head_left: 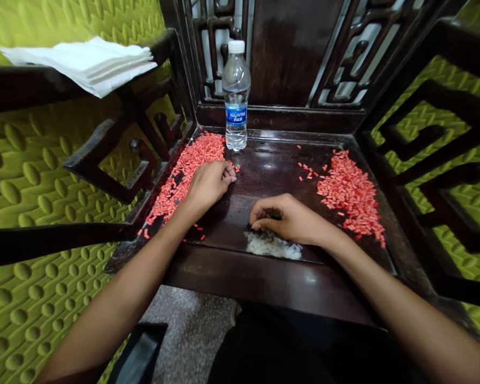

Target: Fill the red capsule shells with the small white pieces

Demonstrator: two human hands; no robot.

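My left hand (211, 182) has its fingers curled together at the right edge of a wide spread of small red tube-like pieces (202, 149). A few red pieces lie right at its fingertips; what the fingers hold is hidden. Just above a small heap of whitish, translucent bits (270, 246), my right hand (284, 214) is closed, thumb against the fingers. Anything in that pinch is too small or covered to make out. To its right sits a second heap of red pieces (350, 194).
A clear water bottle (237, 85) with a white cap stands upright behind my left hand. The dark wooden seat (272, 176) has a carved back and carved arms around it. White folded paper tissues (88, 61) lie on the left armrest. Scattered red pieces dot the wood.
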